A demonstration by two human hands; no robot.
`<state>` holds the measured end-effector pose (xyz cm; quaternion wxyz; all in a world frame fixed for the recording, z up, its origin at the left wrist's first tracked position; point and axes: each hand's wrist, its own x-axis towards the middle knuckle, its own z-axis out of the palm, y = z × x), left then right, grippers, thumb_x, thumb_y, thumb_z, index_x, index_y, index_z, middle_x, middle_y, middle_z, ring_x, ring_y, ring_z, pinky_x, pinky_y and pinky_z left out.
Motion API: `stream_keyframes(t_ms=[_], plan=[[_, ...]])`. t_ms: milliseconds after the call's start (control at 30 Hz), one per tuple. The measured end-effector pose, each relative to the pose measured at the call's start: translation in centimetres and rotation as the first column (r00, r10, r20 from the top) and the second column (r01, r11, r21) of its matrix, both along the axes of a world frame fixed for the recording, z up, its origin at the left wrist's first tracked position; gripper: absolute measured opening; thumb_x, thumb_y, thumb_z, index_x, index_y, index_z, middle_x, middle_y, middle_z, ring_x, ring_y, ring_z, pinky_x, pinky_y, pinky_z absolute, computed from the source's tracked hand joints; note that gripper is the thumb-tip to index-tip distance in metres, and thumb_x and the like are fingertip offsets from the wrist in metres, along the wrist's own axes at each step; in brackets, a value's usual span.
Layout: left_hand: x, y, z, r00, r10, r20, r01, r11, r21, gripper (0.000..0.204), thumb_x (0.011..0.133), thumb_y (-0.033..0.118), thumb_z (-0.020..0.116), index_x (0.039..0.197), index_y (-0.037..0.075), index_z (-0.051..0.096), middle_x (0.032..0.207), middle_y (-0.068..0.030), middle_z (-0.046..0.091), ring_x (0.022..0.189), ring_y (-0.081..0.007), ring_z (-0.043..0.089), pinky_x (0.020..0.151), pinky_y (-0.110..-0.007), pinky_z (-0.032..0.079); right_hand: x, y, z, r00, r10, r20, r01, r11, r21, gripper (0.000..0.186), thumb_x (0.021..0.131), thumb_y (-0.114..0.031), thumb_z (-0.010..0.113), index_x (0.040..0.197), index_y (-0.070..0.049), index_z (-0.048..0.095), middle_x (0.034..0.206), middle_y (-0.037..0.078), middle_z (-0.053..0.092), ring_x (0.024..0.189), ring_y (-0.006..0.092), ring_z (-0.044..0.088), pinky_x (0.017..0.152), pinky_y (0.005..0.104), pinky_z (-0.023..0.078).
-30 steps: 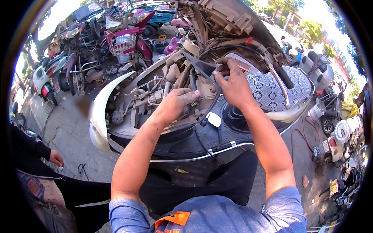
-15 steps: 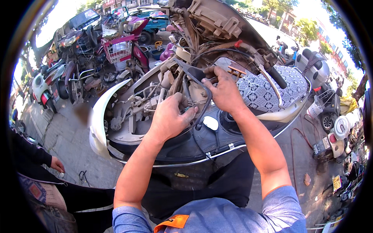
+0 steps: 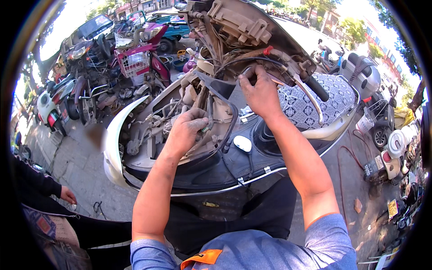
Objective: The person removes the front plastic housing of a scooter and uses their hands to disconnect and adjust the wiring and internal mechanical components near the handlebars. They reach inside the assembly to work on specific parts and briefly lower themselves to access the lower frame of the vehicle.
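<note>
An opened-up electric scooter lies across in front of me, its inner wiring [image 3: 164, 110] bare beside a curved white outer panel [image 3: 114, 139]. My left hand [image 3: 185, 130] reaches into the wiring, thumb and fingers closed in a pinch by a thin wire with a bit of green; what exactly they hold is too small to make out. A dark, dusty trim piece [image 3: 234, 114] curves between my hands. Above its right side, my right hand [image 3: 263, 95] has thumb and fingers curled together near the dark cables below the handlebar; anything in them is hidden.
The black handlebar grip [image 3: 318, 90] and a patterned seat cover [image 3: 306, 101] are to the right. A white oval piece [image 3: 243, 143] sits on the footboard [image 3: 238, 164]. Another person's hand [image 3: 68, 195] hangs at left. Parked scooters [image 3: 49, 105] and loose parts surround the paving.
My right hand has moved up and away from the dark trim piece. My left hand has shifted slightly left, its fingers drawn together, and the view has tilted a little.
</note>
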<state>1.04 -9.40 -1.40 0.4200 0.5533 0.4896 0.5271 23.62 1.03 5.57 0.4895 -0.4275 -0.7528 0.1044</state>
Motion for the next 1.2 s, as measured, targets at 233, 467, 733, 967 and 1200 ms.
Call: stream_keyframes(t_ms=[233,467,733,967,1200], plan=[[-6.0,1.2,5.9,0.972,-0.01,0.236,0.062,0.975,-0.214,0.029,0.104,0.036,0.07,0.099,0.008,0.072,0.072,0.0038,0.053,0.062,-0.0086,0.049,0.057,-0.028,0.039,-1.1,1.5,-0.3,0.996,0.092,-0.003,-0.092,0.996,-0.015,0.03,0.103,-0.027,0.064,0.113,0.0,0.071,0.105,0.023,0.076,0.101,0.0428,0.073,0.089,0.0476,0.056],[-4.7,3.2,7.4,0.915,0.073,-0.396,-0.103,0.993,-0.056,0.026,0.093,0.018,0.065,0.102,-0.004,0.073,0.08,-0.0042,0.069,0.071,-0.0132,0.062,0.069,-0.032,0.05,-1.8,3.2,0.4,0.974,0.217,-0.065,-0.223,0.969,-0.109,0.035,0.098,-0.025,0.065,0.12,0.001,0.072,0.112,0.024,0.076,0.109,0.0413,0.071,0.098,0.0469,0.055],[-3.0,4.0,5.6,0.639,0.198,-0.743,-0.147,0.98,0.135,0.041,0.1,0.034,0.074,0.119,-0.002,0.078,0.095,-0.0185,0.078,0.088,-0.0307,0.074,0.084,-0.042,0.057,-0.9,-2.9,0.3,0.997,0.073,0.04,-0.079,0.982,0.172,0.037,0.094,-0.017,0.071,0.127,0.001,0.069,0.115,0.021,0.07,0.106,0.0401,0.07,0.096,0.0467,0.056],[-2.9,3.8,5.6,0.63,0.235,-0.74,-0.169,0.972,0.164,0.036,0.101,0.032,0.072,0.116,0.001,0.079,0.1,-0.0227,0.078,0.095,-0.0389,0.075,0.087,-0.047,0.056,12.1,-9.0,5.3,0.948,-0.308,0.081,0.119,0.579,0.806,0.018,0.089,0.002,0.063,0.106,0.0,0.07,0.097,0.015,0.069,0.089,0.0318,0.068,0.082,0.0436,0.055],[-3.0,3.9,5.3,0.622,0.273,-0.734,-0.165,0.962,0.218,0.04,0.1,0.036,0.073,0.12,0.002,0.079,0.105,-0.0249,0.078,0.1,-0.0414,0.074,0.092,-0.048,0.056,19.3,-2.3,4.8,0.907,-0.293,0.301,0.287,0.956,0.067,0.049,0.112,-0.04,0.058,0.134,0.003,0.067,0.127,0.029,0.072,0.121,0.0459,0.068,0.104,0.0462,0.052]])
